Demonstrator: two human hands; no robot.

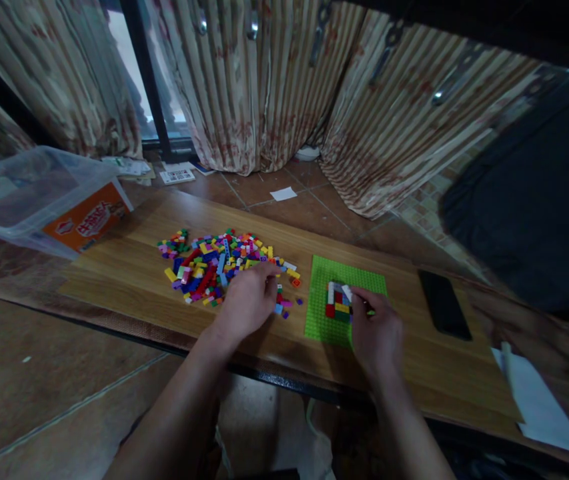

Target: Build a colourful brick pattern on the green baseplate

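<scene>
A heap of small coloured bricks (pixel 217 261) lies on a low wooden board (pixel 129 277). My left hand (pixel 249 298) rests at the heap's right edge, fingers curled down onto the bricks; what it holds, if anything, is hidden. To the right lies a green baseplate (pixel 325 320) with a small block of white, red, yellow and blue bricks (pixel 338 303) on it. My right hand (pixel 375 330) sits on the plate's right side, its fingertips pinched against that block.
A black phone (pixel 443 304) lies on the board at the right. A clear plastic box (pixel 39 200) with an orange label stands at the far left. White paper (pixel 539 400) lies at the right. Curtains (pixel 274 87) hang behind, above a tiled floor.
</scene>
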